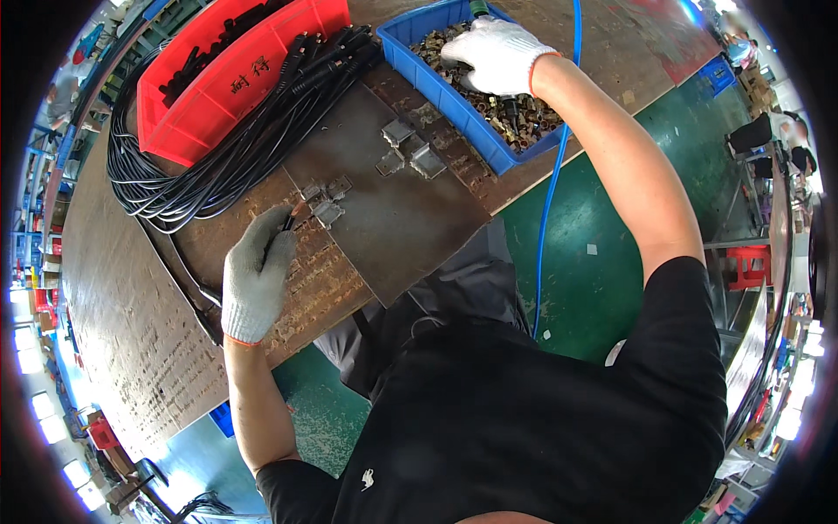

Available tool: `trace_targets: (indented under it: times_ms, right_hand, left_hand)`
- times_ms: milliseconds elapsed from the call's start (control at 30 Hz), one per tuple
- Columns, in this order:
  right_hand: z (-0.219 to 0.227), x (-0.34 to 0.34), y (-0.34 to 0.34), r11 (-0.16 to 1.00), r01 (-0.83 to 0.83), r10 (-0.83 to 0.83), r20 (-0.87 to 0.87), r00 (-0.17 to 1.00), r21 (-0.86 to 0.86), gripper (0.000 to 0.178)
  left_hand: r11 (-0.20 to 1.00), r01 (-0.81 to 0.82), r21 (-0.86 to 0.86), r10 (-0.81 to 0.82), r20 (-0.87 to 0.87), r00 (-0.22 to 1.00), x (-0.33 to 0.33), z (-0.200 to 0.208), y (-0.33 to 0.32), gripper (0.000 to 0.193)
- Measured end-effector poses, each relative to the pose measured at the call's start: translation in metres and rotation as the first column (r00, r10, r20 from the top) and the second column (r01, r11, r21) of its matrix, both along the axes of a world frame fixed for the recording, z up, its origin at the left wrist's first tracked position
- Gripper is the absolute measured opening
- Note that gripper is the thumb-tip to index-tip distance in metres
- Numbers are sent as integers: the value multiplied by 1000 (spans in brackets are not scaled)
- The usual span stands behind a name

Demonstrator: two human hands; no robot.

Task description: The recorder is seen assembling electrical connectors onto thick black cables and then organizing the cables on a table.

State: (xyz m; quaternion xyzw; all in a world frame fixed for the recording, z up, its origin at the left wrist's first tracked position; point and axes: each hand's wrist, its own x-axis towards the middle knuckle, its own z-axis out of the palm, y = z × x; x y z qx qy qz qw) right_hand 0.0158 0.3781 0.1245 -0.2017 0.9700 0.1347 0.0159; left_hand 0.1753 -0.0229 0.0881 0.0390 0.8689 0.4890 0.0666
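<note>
Black slim piece point(289, 221), clamped in left hand point(259, 272), points lengthwise toward metal blocks point(328, 213); right hand point(499, 58) clasps a tool point(478, 8).

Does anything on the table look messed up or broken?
Yes, a bit: the brown tabletop looks scuffed and patchy just right of the gloved left hand, as if its smooth surface has worn away.
</note>
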Motion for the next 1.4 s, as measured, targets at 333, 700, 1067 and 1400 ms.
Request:
trace_targets:
  times_ms: [333,700,1067,1400]
  right_hand:
    - [0,-6,-14,989,18,-27,-62,998,-147,23]
    - [19,13,-11,837,-22,70,66,995,-547,33]
    - [-1,8,-6,999,0,1,20,1000,-52,46]
    - [-40,-1,14,995,-98,98,-209,973,9,34]
  left_hand:
    - [1000,-8,-17,7,-62,998,2,-3,0,34]
    - [997,-39,61,43,-69,997,3,-3,2,33]
    - [999,-43,31,43,-1,999,-1,-10,-2,34]
    - [998,50,31,-45,-152,987,1,-11,1,38]
